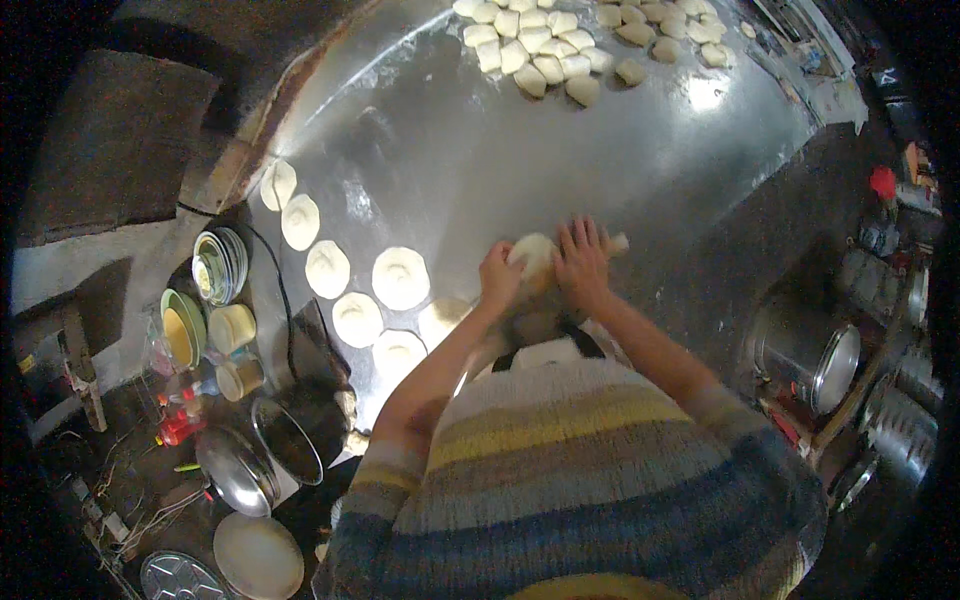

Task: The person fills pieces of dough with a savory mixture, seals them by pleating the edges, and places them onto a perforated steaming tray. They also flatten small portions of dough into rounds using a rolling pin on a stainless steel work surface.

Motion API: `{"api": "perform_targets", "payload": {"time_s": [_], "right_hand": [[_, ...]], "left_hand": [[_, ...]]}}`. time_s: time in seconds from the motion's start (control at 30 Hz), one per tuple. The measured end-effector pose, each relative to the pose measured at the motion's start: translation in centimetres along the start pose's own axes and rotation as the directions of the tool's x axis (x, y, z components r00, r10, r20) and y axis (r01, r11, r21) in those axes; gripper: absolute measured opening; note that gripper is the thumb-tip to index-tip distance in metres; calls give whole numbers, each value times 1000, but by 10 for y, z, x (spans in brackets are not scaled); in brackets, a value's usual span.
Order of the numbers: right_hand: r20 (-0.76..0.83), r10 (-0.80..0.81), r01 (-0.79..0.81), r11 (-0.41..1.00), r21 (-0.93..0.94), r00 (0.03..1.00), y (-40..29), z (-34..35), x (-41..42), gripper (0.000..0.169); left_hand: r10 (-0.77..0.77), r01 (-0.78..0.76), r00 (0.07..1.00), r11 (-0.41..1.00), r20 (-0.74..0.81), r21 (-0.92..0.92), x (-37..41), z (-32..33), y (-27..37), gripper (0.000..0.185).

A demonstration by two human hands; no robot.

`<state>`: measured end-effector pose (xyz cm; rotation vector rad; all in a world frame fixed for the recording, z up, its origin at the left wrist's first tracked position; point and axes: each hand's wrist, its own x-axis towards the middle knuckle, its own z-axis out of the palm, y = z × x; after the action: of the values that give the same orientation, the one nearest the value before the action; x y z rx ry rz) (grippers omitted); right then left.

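Observation:
A round of dough [535,259] lies on the metal worktop in front of me, slightly blurred. My left hand [501,276] pinches its left edge between thumb and fingers. Palm down, my right hand [582,262] covers a short rolling pin at the dough's right side, fingers stretched forward. Only the pin's pale right end [619,244] sticks out past that hand; the rest is hidden. Left of my hands lie several flattened dough rounds, each with a raised centre, among them a large one [400,278] and one [444,322] partly behind my left forearm.
Many small dough pieces [536,41] sit at the worktop's [480,150] far end. A black cable [279,277] runs along its left edge, beside stacked bowls [221,266] and lidded tubs [232,328]. Lower left is a metal lid [236,472]. A large steel pot [806,360] stands at right.

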<state>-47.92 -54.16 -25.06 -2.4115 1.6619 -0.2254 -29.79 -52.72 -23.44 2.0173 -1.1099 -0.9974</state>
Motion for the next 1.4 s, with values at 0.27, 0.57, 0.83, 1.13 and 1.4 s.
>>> {"api": "perform_targets", "payload": {"time_s": [0.27,0.57,0.83,1.13,1.4], "right_hand": [[-15,-86,86,996,-18,996,-3,-5,-7,51],[-53,-52,52,999,4,997,-18,5,56,57],[-114,-24,28,999,38,993,-31,4,79,59],[-40,-11,13,999,32,999,-32,-2,6,53],[2,-61,61,998,27,998,-36,-7,22,53]], "left_hand": [[57,-58,996,998,65,17,41,5,-18,32],[-128,-65,846,939,518,337,55,-34,50,40],[127,-137,989,982,81,133,26,-20,1,35],[-17,22,998,996,55,-88,24,-34,-18,37],[-99,94,990,994,103,48,48,-42,5,51]]}}
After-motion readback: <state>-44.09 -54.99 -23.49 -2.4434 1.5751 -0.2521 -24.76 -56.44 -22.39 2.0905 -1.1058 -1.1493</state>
